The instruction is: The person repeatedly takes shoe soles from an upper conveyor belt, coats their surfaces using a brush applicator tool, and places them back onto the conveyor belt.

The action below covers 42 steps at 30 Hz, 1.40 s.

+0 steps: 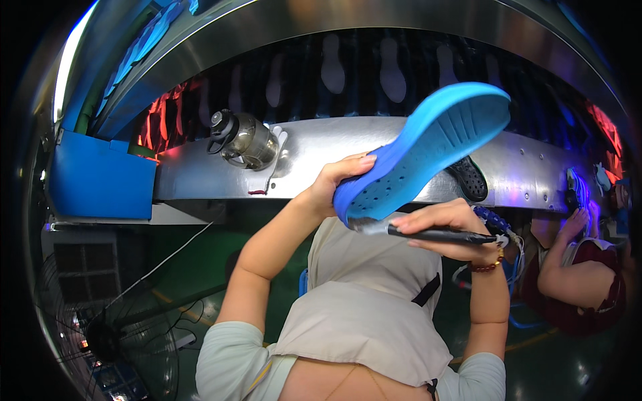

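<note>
A blue shoe sole (435, 140), pale inside with small holes toward the heel and ribs toward the toe, is held up and tilted in front of me. Its heel end is gripped at the left edge by my left hand (338, 179), fingers closed. My right hand (448, 224) is closed round the dark handle of a brush (438, 234). The pale, whitish head of that brush meets the heel rim of the sole. Whether the head is wet cannot be made out.
A metal ledge (317, 144) runs across, with a dark transparent jug (247, 142) and a black perforated sole (471, 179) on it. Beyond lies a dark conveyor (361, 63) bearing several sole shapes. A blue box (103, 174) stands left, a fan (103, 337) below; a co-worker (578, 274) sits right.
</note>
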{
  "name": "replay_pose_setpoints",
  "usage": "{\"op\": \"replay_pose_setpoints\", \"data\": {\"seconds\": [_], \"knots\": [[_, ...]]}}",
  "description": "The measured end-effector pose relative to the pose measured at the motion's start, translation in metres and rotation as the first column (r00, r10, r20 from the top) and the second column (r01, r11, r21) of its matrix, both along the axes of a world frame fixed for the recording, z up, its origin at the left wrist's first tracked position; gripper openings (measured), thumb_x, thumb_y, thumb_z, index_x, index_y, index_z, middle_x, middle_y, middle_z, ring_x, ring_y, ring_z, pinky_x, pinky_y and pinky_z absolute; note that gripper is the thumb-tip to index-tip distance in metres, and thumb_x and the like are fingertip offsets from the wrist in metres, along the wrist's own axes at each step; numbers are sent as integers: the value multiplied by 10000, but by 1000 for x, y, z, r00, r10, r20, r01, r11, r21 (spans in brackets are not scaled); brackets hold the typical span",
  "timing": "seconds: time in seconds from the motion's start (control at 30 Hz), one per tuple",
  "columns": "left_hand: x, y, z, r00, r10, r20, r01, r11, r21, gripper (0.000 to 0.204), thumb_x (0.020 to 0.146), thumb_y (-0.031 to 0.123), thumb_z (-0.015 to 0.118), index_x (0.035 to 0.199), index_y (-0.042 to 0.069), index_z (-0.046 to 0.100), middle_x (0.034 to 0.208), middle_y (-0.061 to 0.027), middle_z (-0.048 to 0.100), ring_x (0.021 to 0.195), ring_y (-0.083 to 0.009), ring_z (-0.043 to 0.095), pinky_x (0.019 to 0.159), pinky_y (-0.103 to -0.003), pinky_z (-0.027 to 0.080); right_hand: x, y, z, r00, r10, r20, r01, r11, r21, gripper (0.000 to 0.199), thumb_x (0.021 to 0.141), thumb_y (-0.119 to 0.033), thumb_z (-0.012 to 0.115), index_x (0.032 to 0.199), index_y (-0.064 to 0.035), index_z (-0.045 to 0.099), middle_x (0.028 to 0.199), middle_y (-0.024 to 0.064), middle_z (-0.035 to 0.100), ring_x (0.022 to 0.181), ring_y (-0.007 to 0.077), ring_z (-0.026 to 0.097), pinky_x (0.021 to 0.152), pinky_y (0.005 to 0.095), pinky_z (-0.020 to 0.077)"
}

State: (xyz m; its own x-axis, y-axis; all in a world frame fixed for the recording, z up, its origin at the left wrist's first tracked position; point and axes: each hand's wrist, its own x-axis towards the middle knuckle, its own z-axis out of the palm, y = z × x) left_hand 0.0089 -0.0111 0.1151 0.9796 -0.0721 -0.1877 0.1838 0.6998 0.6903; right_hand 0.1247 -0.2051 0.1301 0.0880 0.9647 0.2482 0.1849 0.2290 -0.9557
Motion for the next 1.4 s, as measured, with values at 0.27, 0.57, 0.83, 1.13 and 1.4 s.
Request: {"op": "replay_pose_setpoints", "data": {"seconds": [0.27, 0.57, 0.83, 1.13, 1.4], "knots": [[3, 3, 3, 901, -211, -380, 262, 961, 87, 574, 803, 363, 510, 1191, -56, 446, 1096, -211, 538, 919, -256, 577, 824, -361, 458, 20, -5, 15, 980, 134, 145, -124, 990, -70, 209, 691, 30, 664, 897, 11, 635, 910, 135, 646, 891, 247, 623, 805, 318, 488], [4, 14, 10, 934, -232, -270, 278, 949, 147, 633, 783, 401, 474, 1250, -22, 409, 1178, -200, 497, 1021, -260, 527, 881, -357, 413, 42, -10, 28, 978, 117, 174, -104, 991, -84, 170, 718, -1, 639, 885, 22, 619, 911, 142, 643, 888, 247, 623, 778, 311, 494], [-12, 38, 7, 980, -55, -190, 83, 986, 145, 597, 807, 395, 452, 1221, -34, 438, 1144, -200, 522, 998, -259, 542, 867, -345, 423, 49, -11, 5, 992, -111, 65, 113, 993, -27, 207, 715, 15, 656, 920, -1, 630, 967, 136, 633, 941, 217, 604, 829, 303, 479], [24, 35, -49, 939, 196, 282, -50, 890, -453, 631, 844, 520, 398, 1258, 44, 391, 1253, -147, 448, 1133, -288, 449, 956, -454, 352, 23, -6, 4, 921, -390, -18, 390, 917, 87, 214, 654, 32, 658, 866, 5, 650, 893, 133, 647, 942, 207, 564, 810, 285, 446], [43, -29, -97, 965, 232, -126, -252, 951, -178, 930, 740, 763, 105, 1250, 38, 387, 1122, -168, 519, 1037, -260, 509, 905, -409, 406, 19, 11, -73, 787, -611, -81, 596, 788, -155, 167, 708, 3, 645, 870, 36, 631, 869, 105, 634, 759, 126, 602, 696, 223, 478]]}}
